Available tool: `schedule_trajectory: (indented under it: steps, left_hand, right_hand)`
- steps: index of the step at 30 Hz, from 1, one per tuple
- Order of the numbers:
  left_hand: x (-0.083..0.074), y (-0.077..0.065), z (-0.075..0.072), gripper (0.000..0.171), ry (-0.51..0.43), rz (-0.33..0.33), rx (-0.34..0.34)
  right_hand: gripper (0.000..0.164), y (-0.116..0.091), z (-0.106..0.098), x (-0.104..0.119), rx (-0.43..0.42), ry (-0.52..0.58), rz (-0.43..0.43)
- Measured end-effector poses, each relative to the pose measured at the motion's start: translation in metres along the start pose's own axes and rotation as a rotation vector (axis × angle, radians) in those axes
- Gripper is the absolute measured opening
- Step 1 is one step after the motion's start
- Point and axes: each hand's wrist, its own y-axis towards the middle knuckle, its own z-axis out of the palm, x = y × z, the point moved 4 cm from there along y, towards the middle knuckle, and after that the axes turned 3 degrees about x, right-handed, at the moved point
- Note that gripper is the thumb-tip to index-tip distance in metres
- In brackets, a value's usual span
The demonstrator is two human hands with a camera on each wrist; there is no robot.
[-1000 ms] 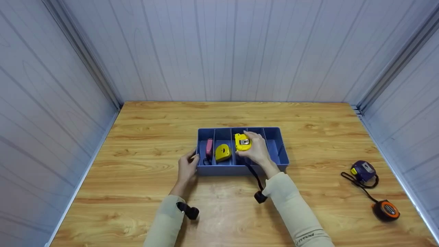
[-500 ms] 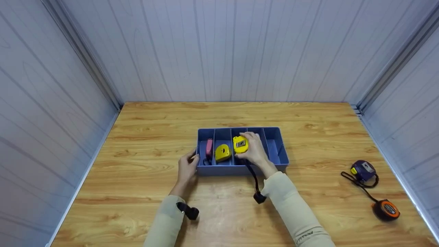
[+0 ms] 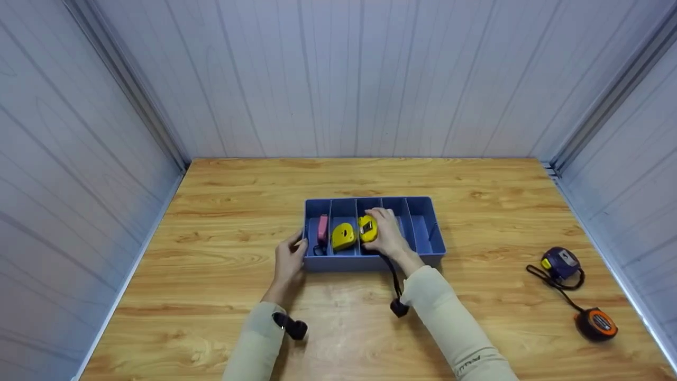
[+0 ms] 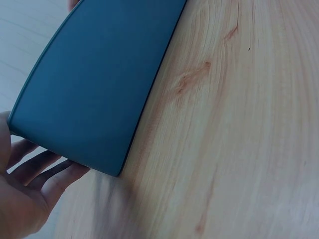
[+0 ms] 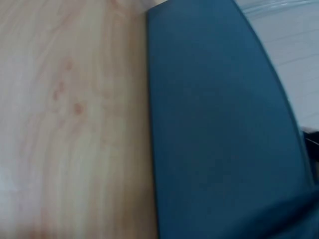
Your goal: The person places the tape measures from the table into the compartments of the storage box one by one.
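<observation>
My right hand (image 3: 390,235) holds a yellow tape measure (image 3: 367,228) with a metallic label, low in the middle compartment of a blue divided box (image 3: 349,263). A dark strap hangs from near this hand over the box's front wall. My left hand (image 3: 288,260) holds the box's left end, thumb at the rim; in the left wrist view its fingers (image 4: 62,177) lie along the end wall. A pink tape measure (image 3: 322,228) stands in the leftmost compartment, and another yellow tape measure (image 3: 344,236) in the one beside it. The right wrist view shows mostly the box's front wall (image 5: 219,114).
On the wooden table (image 3: 238,206) at the right lie a dark purple tape measure (image 3: 561,263) with a black cord and a black-and-orange tape measure (image 3: 596,324). Pale panel walls (image 3: 338,79) stand behind and at both sides.
My right hand has moved the yellow tape measure slightly left and down into the middle compartment, turning it a little. My left hand and the box have stayed still.
</observation>
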Motion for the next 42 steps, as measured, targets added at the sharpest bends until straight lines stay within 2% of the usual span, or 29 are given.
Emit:
schedule_trajectory:
  steps: [5, 17, 21, 22, 30, 36, 42]
  left_hand:
    - [0.002, 0.000, -0.001, 0.040, -0.032, -0.039, -0.011]
    - [-0.003, -0.002, -0.001, 0.040, -0.045, -0.046, 0.004]
    - [-0.003, -0.002, -0.001, 0.040, -0.074, -0.057, 0.014]
    - [0.000, 0.000, -0.001, 0.040, -0.069, -0.050, 0.010]
    - [0.000, 0.000, -0.001, 0.039, 0.002, 0.028, -0.009]
    - [-0.002, -0.001, -0.001, 0.040, -0.028, 0.064, -0.017]
    - [0.001, 0.001, -0.002, 0.041, -0.088, -0.007, -0.008]
  right_hand:
    - [0.075, 0.000, 0.002, 0.002, 0.034, -0.028, 0.013]
    - [0.073, 0.003, 0.006, 0.003, 0.153, -0.147, 0.026]
    - [0.065, 0.003, 0.005, 0.002, 0.123, -0.126, 0.029]
    - [0.063, 0.002, 0.005, 0.002, 0.113, -0.111, 0.030]
    - [0.051, -0.001, -0.001, 0.003, 0.080, -0.010, 0.044]
    - [0.046, -0.001, -0.007, 0.004, 0.058, 0.014, 0.026]
    - [0.044, -0.002, -0.014, 0.005, 0.054, 0.040, 0.031]
